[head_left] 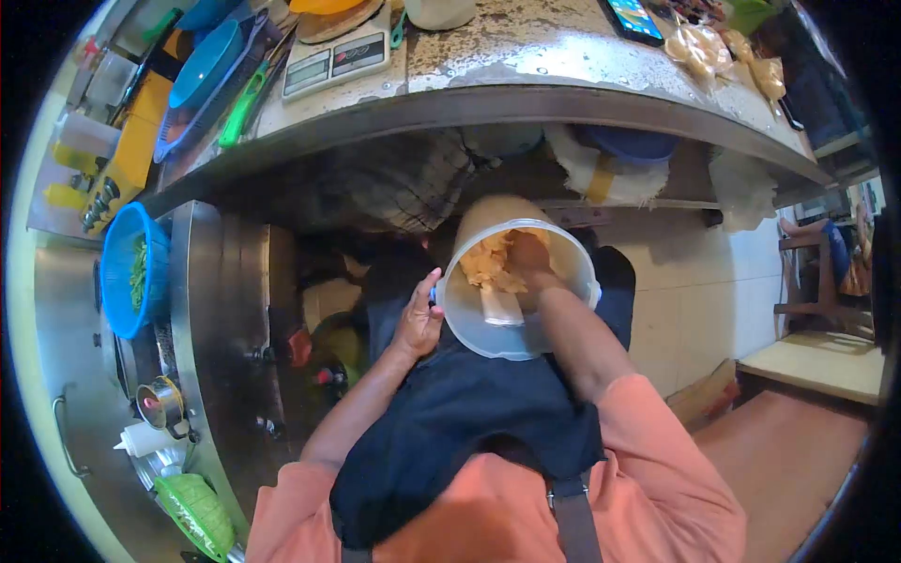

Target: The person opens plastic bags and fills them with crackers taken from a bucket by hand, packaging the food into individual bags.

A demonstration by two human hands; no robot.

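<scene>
A translucent white plastic bucket (pixel 518 340) is tilted between the knees, its mouth facing me. Inside lies a lumpy orange-yellow food mixture (pixel 483 263), too unclear to name exactly. My right hand (pixel 530 258) reaches deep into the bucket, in contact with the mixture; its fingers are hidden there. At the left side of the rim, my left hand (pixel 422 314) grips the bucket near its handle lug, thumb and forefinger against the edge. A pale flat patch (pixel 502 308) shows on the inner wall below the mixture.
Above runs a worn counter (pixel 488 56) with a kitchen scale (pixel 336 64), a green-handled tool (pixel 246 105), a phone (pixel 634 21) and plastic bags (pixel 699 52). A blue basket (pixel 134 272) with green vegetables stands at left. A low wooden ledge (pixel 815 366) is at right.
</scene>
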